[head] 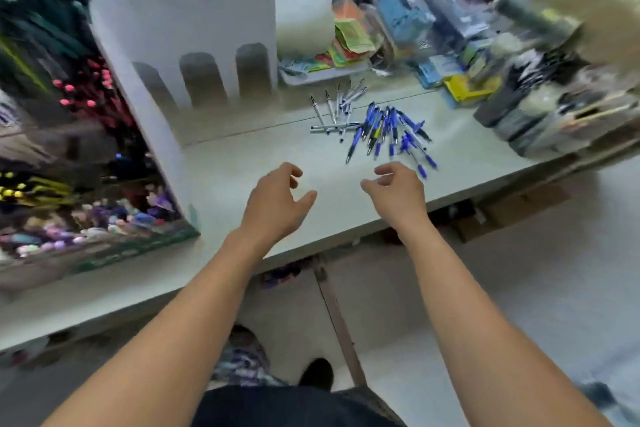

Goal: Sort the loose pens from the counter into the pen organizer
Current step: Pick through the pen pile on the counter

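Note:
A heap of several blue pens (389, 132) lies on the pale counter (242, 163), and several white pens (334, 111) lie just to its left. The tall white pen organizer (194, 31) stands at the back left, with arched openings low on its front and pens in its top. My left hand (277, 201) hovers over the counter's front part, fingers loosely curled, holding nothing. My right hand (394, 191) hovers just short of the blue heap, fingers loosely curled and empty. The picture is blurred by motion.
A display box of colourful items (86, 211) stands at the left on the counter. A tray with packets (325, 73) sits behind the pens. Stacked stationery and dark boxes (519, 107) crowd the right side. The counter's front edge runs below my wrists.

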Demonstrator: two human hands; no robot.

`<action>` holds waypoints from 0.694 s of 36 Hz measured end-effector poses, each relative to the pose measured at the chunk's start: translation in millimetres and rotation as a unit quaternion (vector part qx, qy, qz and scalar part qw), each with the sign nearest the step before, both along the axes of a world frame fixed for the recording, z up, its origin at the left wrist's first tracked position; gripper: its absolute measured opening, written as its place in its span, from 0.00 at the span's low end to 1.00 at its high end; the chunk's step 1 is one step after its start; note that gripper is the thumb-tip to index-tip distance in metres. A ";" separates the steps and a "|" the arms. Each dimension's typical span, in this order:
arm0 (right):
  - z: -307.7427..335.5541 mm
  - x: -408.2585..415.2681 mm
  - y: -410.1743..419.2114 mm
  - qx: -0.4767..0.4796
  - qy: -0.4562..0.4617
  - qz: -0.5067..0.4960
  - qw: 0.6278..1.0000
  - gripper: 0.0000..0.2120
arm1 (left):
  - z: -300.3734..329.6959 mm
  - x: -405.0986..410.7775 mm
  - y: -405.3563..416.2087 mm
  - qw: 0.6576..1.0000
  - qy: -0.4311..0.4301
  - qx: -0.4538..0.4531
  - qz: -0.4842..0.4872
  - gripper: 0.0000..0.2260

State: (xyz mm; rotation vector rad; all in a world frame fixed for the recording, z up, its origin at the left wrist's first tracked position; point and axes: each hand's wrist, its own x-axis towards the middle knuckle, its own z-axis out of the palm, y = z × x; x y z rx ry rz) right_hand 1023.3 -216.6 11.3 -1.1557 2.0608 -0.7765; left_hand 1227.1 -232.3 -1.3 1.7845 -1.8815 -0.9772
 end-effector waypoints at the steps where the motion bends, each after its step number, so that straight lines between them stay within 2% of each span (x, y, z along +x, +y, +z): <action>1: -2.1 -12.8 -4.9 0.011 0.000 0.002 1.000 0.16 | -1.1 -11.1 -4.1 1.000 -0.009 -0.001 0.005 0.19; 9: -32.7 -70.7 -71.4 0.031 -0.012 0.016 0.999 0.14 | -20.2 -67.3 -97.9 0.994 -0.105 -0.003 0.033 0.25; 15: -50.1 -112.4 -110.5 0.058 0.026 0.032 0.997 0.14 | -62.8 -122.2 -179.8 0.981 -0.157 0.107 0.035 0.37; 20: -61.1 -171.4 -133.7 0.126 0.118 0.037 0.984 0.25 | -86.7 -158.2 -218.9 0.968 -0.198 0.138 0.062 0.48; 25: -78.8 -199.7 -175.2 0.220 0.141 0.071 0.963 0.46 | -103.1 -175.9 -237.2 0.961 -0.199 0.161 0.108 0.55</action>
